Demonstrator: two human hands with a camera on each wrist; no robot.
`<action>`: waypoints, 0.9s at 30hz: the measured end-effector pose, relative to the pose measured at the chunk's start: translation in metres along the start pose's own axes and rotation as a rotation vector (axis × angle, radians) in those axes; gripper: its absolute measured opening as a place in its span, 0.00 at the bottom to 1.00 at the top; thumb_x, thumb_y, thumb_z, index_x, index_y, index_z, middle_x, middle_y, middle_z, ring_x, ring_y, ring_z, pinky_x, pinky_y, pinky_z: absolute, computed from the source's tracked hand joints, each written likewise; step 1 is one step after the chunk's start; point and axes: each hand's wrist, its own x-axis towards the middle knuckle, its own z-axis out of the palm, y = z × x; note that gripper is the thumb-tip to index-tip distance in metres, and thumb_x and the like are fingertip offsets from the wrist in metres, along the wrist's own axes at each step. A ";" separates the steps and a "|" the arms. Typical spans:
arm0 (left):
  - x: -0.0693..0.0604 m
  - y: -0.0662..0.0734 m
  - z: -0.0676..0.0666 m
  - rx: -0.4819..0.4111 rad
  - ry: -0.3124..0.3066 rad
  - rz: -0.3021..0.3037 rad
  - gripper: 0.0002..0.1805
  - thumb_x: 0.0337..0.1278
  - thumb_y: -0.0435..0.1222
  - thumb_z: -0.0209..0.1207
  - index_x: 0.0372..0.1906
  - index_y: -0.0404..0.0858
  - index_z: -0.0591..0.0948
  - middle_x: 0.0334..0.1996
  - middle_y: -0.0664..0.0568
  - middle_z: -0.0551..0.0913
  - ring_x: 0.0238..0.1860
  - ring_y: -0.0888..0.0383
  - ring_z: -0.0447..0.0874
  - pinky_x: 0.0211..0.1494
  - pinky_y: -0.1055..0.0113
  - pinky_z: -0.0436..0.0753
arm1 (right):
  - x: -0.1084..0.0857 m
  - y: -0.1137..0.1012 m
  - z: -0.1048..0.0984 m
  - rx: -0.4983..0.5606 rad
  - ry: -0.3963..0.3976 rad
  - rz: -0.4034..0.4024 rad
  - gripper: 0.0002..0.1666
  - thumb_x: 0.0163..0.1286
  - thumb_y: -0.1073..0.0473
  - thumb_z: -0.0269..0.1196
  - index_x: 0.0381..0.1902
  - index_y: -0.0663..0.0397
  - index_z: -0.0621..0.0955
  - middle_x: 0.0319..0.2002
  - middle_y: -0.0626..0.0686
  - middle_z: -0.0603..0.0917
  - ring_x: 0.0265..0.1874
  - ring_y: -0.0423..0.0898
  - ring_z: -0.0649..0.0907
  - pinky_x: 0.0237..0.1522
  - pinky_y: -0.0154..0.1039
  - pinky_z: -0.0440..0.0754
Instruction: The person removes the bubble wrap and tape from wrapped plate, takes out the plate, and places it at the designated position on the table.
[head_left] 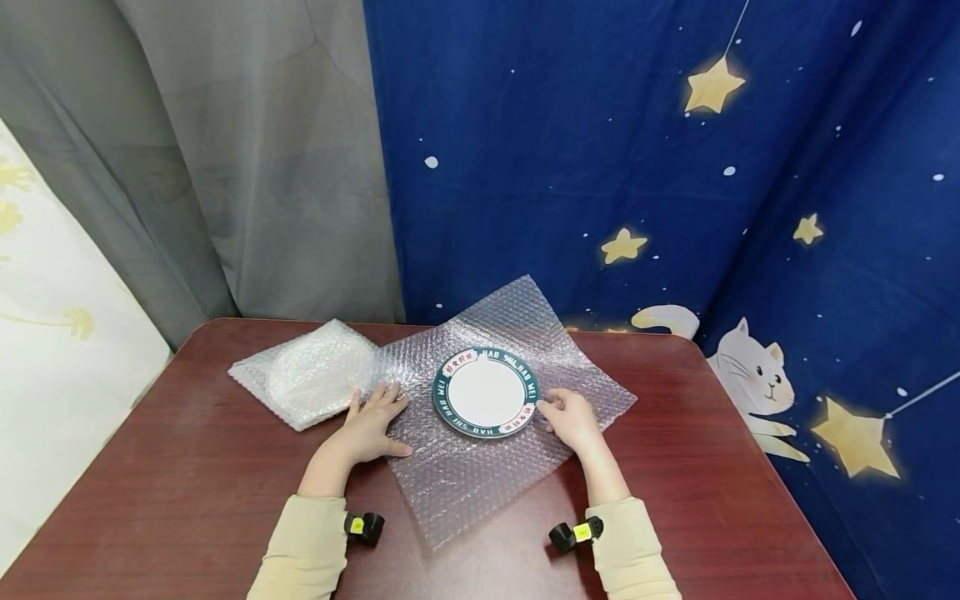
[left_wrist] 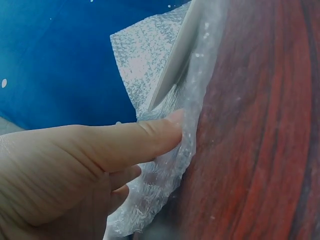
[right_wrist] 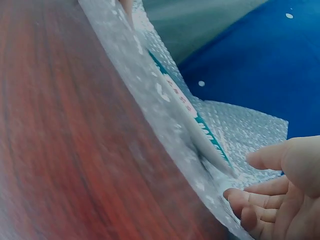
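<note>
A round plate (head_left: 487, 393) with a white centre and a green lettered rim lies face up on a spread sheet of bubble wrap (head_left: 465, 492). My left hand (head_left: 369, 427), fingers spread, rests on the sheet's left part, its thumb touching the wrap in the left wrist view. At the plate's right rim is my right hand (head_left: 572, 418). Its thumb and fingers stand apart beside the plate edge (right_wrist: 210, 145) in the right wrist view, gripping nothing. A bubble-wrapped bundle (head_left: 318, 375) lies just beyond the left fingertips; a pale round shape shows through it.
The dark red wooden table (head_left: 187, 500) reaches back to a grey curtain (head_left: 300, 167) and a blue star-patterned curtain (head_left: 525, 125). A white patterned cloth (head_left: 60, 333) hangs at the left. Both wrists wear small black cameras.
</note>
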 end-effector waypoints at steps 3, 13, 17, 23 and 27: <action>0.000 0.000 0.000 -0.014 -0.005 0.009 0.45 0.47 0.44 0.71 0.67 0.27 0.66 0.72 0.33 0.51 0.72 0.36 0.40 0.68 0.39 0.33 | 0.000 -0.002 0.007 0.159 -0.028 0.061 0.27 0.67 0.62 0.60 0.58 0.77 0.72 0.26 0.58 0.84 0.16 0.45 0.81 0.20 0.38 0.80; 0.000 0.000 0.002 -0.072 -0.012 0.043 0.43 0.48 0.40 0.70 0.67 0.26 0.65 0.71 0.29 0.52 0.72 0.35 0.43 0.69 0.40 0.43 | 0.002 -0.002 0.021 0.471 -0.100 0.183 0.28 0.68 0.67 0.57 0.62 0.79 0.65 0.22 0.57 0.82 0.13 0.42 0.80 0.16 0.32 0.79; -0.001 -0.001 0.001 -0.079 -0.006 0.050 0.42 0.48 0.39 0.70 0.67 0.27 0.67 0.70 0.29 0.52 0.71 0.34 0.44 0.68 0.38 0.46 | 0.002 -0.002 0.023 0.507 -0.115 0.202 0.28 0.68 0.69 0.56 0.62 0.78 0.64 0.21 0.57 0.82 0.13 0.42 0.80 0.15 0.32 0.78; -0.002 -0.001 0.001 -0.076 -0.007 0.051 0.41 0.48 0.40 0.70 0.67 0.28 0.68 0.70 0.29 0.53 0.71 0.34 0.45 0.67 0.36 0.47 | 0.002 -0.002 0.023 0.516 -0.154 0.225 0.28 0.69 0.69 0.55 0.64 0.74 0.63 0.22 0.62 0.84 0.13 0.43 0.81 0.13 0.32 0.76; -0.002 0.000 0.001 -0.076 -0.010 0.050 0.41 0.49 0.40 0.70 0.67 0.28 0.67 0.70 0.29 0.53 0.71 0.34 0.45 0.67 0.35 0.47 | 0.002 -0.001 0.023 0.523 -0.183 0.233 0.28 0.69 0.68 0.55 0.65 0.72 0.63 0.24 0.63 0.84 0.13 0.43 0.81 0.11 0.31 0.74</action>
